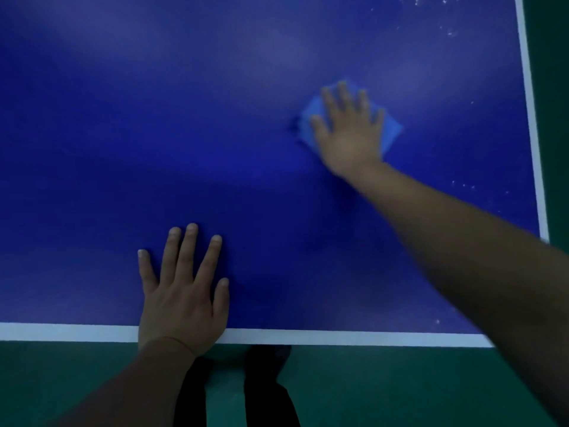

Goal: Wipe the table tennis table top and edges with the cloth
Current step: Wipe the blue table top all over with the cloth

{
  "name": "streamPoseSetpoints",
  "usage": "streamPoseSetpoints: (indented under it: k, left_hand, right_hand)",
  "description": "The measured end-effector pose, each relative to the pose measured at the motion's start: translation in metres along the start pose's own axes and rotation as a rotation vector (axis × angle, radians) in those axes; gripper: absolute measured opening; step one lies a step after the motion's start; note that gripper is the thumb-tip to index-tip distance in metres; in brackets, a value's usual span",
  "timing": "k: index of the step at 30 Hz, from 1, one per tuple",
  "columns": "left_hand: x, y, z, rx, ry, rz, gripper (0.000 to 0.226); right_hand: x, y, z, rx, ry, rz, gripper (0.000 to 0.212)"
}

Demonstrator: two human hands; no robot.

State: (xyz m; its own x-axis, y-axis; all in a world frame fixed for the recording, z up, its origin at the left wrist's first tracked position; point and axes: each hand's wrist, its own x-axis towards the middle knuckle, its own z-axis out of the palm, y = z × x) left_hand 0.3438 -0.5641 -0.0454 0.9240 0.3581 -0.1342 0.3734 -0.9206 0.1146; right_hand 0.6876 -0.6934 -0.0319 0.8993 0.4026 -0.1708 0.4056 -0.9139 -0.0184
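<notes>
The blue table tennis table top [154, 134] fills most of the view, with white lines along its near edge [338, 339] and right edge [531, 118]. A light blue folded cloth [391, 131] lies on the top right of centre. My right hand [349, 134] presses flat on the cloth with straight, spread fingers; the hand is blurred. Near the front edge my left hand [181, 291] rests flat on the bare table top, fingers spread.
White specks [449, 30] dot the table near its far right corner, and more specks [465, 186] lie by the right edge. Green floor [385, 386] shows below and to the right of the table. My dark trouser legs [264, 389] stand at the near edge.
</notes>
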Motion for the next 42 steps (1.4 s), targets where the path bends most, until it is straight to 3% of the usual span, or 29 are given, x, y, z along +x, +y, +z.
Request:
streamPoseSetpoints:
  k: [3,6,8,12,14,17,20,22,24,28,30,32,35,37,39,42]
  left_hand:
    - [-0.002,0.000,0.001,-0.024,-0.006,0.004,0.066]
    - [-0.002,-0.001,0.001,-0.001,-0.021,0.007,0.066]
    - [-0.002,-0.001,0.001,0.012,-0.026,0.008,0.067]
    - [-0.002,0.000,0.001,0.022,-0.019,0.011,0.067]
    - [-0.002,0.000,0.001,0.022,-0.017,0.008,0.067]
    - [-0.002,0.000,0.001,0.008,-0.008,0.012,0.067]
    - [-0.002,0.000,0.002,0.007,-0.009,0.014,0.067]
    - [-0.003,-0.001,0.002,0.008,-0.018,0.014,0.066]
    - [-0.003,0.000,0.002,0.017,-0.028,0.012,0.067]
    - [-0.002,0.000,0.001,0.028,-0.036,0.013,0.068]
    - [-0.002,-0.001,0.001,0.028,-0.028,0.013,0.068]
    - [-0.002,0.000,0.001,0.012,-0.016,0.011,0.068]
    - [-0.002,0.001,0.000,-0.003,0.000,0.019,0.067]
    - [-0.002,0.000,0.000,-0.004,0.000,0.019,0.067]
    - [-0.001,0.000,-0.001,0.011,-0.006,0.015,0.068]
    - [0.000,0.001,-0.002,0.012,-0.006,0.011,0.068]
  right_hand:
    - [-0.001,0.095,-0.011,0.073,-0.016,0.337,0.064]
    - [-0.010,0.102,-0.011,0.154,-0.030,0.495,0.065]
    - [-0.016,0.055,-0.004,0.100,0.007,0.315,0.064]
    - [-0.057,-0.056,0.010,-0.005,-0.080,-0.428,0.064]
    - [-0.049,-0.053,0.006,-0.008,-0.093,-0.492,0.069]
    - [-0.004,0.016,-0.003,-0.047,0.006,-0.103,0.068]
    - [0.017,0.088,-0.014,0.136,-0.022,0.376,0.065]
    - [0.010,0.081,-0.012,0.174,-0.008,0.482,0.066]
    - [-0.009,0.042,-0.002,0.106,0.013,0.322,0.065]
    - [-0.073,-0.022,0.021,-0.001,-0.017,-0.420,0.065]
    - [-0.064,-0.007,0.016,-0.023,-0.050,-0.522,0.067]
    - [-0.033,0.027,0.007,-0.045,0.010,-0.280,0.069]
    - [0.001,0.086,-0.009,0.064,0.012,0.253,0.067]
    - [-0.001,0.084,-0.009,0.158,0.027,0.424,0.068]
    - [-0.022,0.047,0.002,0.091,0.068,0.295,0.067]
    - [-0.076,-0.003,0.023,-0.003,0.044,-0.297,0.068]
